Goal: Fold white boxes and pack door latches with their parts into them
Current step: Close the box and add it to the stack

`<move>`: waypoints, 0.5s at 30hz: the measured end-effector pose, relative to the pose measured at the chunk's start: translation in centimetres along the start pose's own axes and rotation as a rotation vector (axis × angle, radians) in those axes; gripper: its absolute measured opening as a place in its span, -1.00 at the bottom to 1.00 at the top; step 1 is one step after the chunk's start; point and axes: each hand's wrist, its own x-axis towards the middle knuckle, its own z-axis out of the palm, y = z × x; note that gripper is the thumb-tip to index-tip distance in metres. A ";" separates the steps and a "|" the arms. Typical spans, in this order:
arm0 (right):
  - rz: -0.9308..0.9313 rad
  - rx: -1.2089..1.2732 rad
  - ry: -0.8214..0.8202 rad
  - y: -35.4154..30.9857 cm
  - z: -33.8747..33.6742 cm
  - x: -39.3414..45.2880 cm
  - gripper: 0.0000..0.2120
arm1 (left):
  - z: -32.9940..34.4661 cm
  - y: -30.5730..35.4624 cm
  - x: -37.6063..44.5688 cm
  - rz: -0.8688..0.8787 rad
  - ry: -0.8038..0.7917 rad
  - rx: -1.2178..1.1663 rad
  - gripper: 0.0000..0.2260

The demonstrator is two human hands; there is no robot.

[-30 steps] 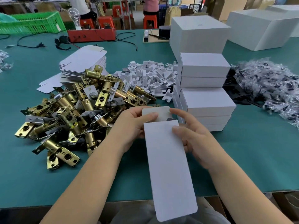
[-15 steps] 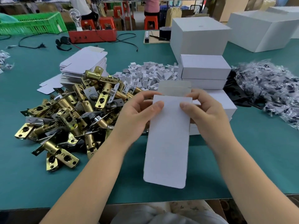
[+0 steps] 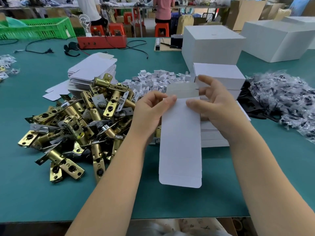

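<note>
A green tabletop carries two large white cartons at the far right, with a stack of folded white boxes in front of them. A heap of brass door latches covers the left side, behind it a stack of flat box blanks, a pile of small white parts and, at the right, a pile of clear bagged parts. Above the tabletop's near middle both hands hold one flat white box blank upright, its top flap bent back. The left hand pinches its upper left corner in a narrow grip; the right hand pinches the upper right edge with thumb in front, its other fingers spread loosely.
</note>
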 end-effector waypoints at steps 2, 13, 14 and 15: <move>0.043 -0.034 -0.067 -0.5 -0.4 0.6 -0.26 | -0.1 -0.2 -0.1 0.008 0.041 -0.041 -0.86; 0.071 0.186 -0.172 -1.1 -0.9 3.3 -0.76 | -0.1 2.1 2.5 -0.143 -0.055 0.112 -0.78; 0.077 0.176 -0.168 -0.8 -0.9 3.2 -0.78 | -0.1 1.6 2.3 -0.158 -0.043 0.088 -0.80; 0.075 0.156 -0.163 -0.6 -0.8 3.1 -0.80 | 0.0 1.1 2.1 -0.178 -0.032 0.062 -0.83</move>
